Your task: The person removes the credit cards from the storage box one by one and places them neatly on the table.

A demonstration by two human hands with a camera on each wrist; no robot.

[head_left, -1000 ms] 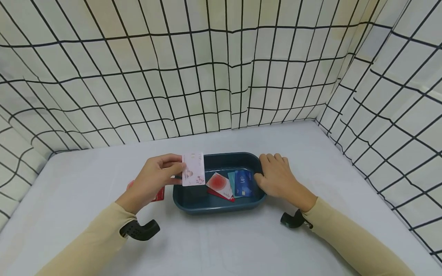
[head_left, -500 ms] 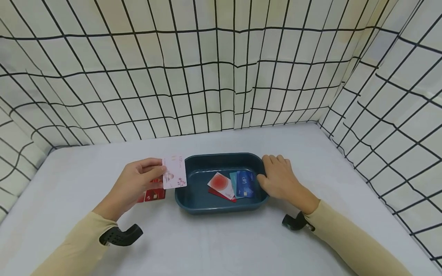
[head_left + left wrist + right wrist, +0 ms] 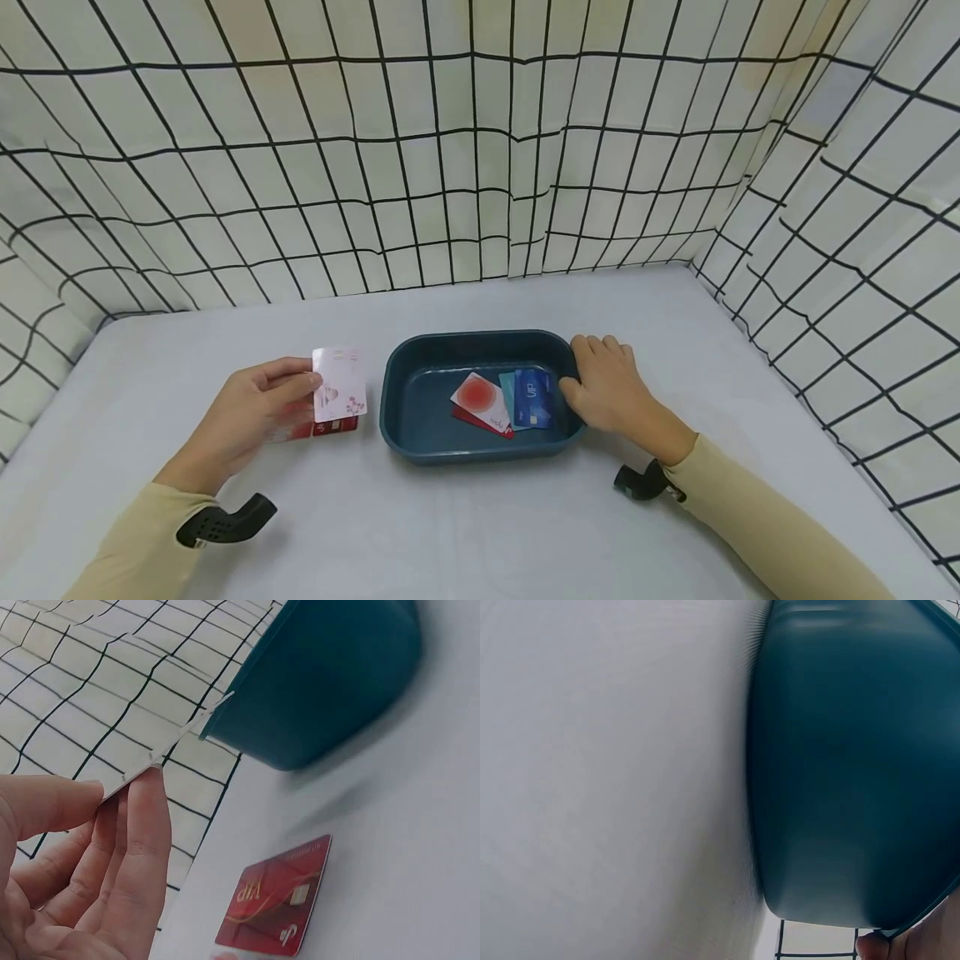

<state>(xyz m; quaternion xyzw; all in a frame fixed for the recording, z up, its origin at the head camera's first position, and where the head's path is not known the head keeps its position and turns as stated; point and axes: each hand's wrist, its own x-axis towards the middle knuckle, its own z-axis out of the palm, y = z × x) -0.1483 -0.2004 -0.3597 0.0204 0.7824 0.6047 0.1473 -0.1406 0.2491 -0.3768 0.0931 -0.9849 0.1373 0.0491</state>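
Note:
My left hand (image 3: 243, 408) pinches a pale pink card with a flower print (image 3: 340, 385) between thumb and fingers. It holds the card upright above the table, left of a dark teal plastic tray (image 3: 416, 404). Below it a red VIP card (image 3: 274, 900) lies flat, partly covered by the hand in the head view. A reddish edge beside that card is mostly hidden. My right hand (image 3: 611, 387) grips the tray's right rim. Inside the tray lie a white card with a red circle (image 3: 477, 396), a red card (image 3: 480, 424) under it, a light teal card (image 3: 507, 386) and a blue VIP card (image 3: 532, 400).
A white cloth covers the table (image 3: 465, 533). White panels with a black grid (image 3: 450, 167) rise behind it and at both sides. Each sleeve cuff carries a black wrist device (image 3: 228, 523).
My left hand has carried the pink card leftward, from over the tray to beside it. More of the red card on the table shows. The right hand keeps its grip on the rim.

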